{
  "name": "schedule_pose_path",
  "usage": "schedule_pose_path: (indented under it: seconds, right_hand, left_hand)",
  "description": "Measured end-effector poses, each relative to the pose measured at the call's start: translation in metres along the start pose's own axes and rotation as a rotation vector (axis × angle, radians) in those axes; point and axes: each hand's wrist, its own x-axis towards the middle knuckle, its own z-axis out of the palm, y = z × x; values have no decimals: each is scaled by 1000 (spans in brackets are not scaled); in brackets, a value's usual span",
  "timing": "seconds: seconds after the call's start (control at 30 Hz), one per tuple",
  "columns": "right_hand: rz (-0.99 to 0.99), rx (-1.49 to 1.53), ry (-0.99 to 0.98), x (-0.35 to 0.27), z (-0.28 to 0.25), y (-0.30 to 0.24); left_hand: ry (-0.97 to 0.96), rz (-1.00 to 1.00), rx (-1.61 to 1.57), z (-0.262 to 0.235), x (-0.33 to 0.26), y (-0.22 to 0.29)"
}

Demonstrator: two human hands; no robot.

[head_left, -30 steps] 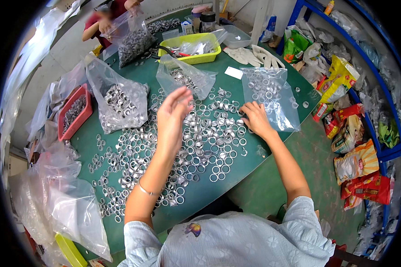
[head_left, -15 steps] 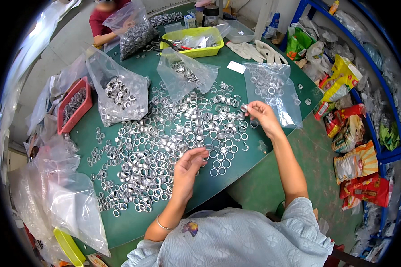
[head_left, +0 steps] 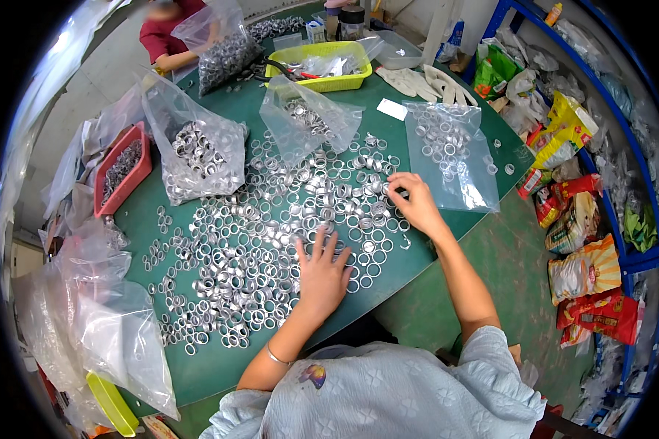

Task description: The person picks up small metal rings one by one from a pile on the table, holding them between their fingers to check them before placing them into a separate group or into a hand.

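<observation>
Many small silver metal rings [head_left: 231, 282] lie in a loose pile across the green table. My left hand [head_left: 322, 276] rests palm down on the near right part of the pile, fingers spread, with nothing gripped. At the pile's right edge, my right hand [head_left: 415, 201] has its thumb and forefinger curled together around a metal ring at the tips, partly hidden among the neighbouring rings. Just beyond it lies a flat clear plastic bag [head_left: 458, 175] with rings in its upper part. Another clear bag [head_left: 300, 121] of rings lies open at the pile's far side.
A fuller bag of rings [head_left: 201, 161] stands at left, near a red basket [head_left: 140, 172]. At the back are a yellow basket [head_left: 322, 84] with pliers, white gloves [head_left: 410, 84] and a co-worker [head_left: 170, 40] beside a full bag. Blue shelving [head_left: 641, 256] with packages stands right.
My left hand has opened from a loose curl and lies flat on the rings. My right hand has moved left and nearer, down to the pile's edge.
</observation>
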Motion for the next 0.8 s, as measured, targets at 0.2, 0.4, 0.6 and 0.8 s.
schedule_pose_path:
  seconds: [0.2,0.4,0.6,0.8]
  right_hand:
    - [162,56,118,11,-18,-4]
    - [-29,40,-46,20,-2,-26]
    - [-27,-47,-35,9,-10,-24]
    - [-156,-261,-157,-55,-26,-45]
  left_hand:
    - [62,-114,-42,-5,-8,-5]
    - [95,-211,-150,-6,-8,-4]
    - [121,-224,-200,-11,-4,-2]
    - [151,-213,-158,-5,-11,-5]
